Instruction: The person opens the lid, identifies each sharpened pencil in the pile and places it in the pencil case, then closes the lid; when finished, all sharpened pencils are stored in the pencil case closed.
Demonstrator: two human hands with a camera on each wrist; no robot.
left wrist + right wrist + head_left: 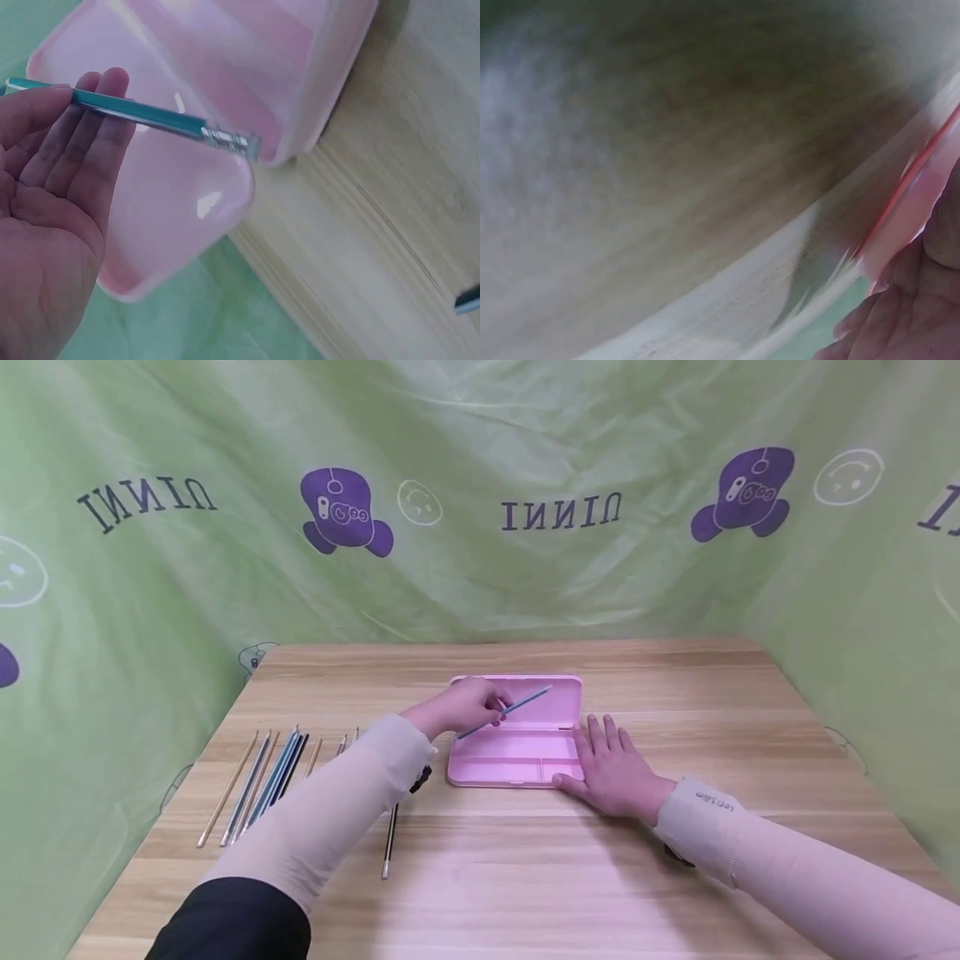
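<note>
My left hand (467,703) pinches 1 teal pencil (528,700), not yet laid in the pink case (525,744) my spread right hand (617,774) touches; other pencils (273,778) lie outside.

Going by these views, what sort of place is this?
Probably a makeshift recording booth, though I can't be certain: green printed cloth hangs on the sides in view, around a wood-grain table, on which lie an open pink case and several pencils.
</note>
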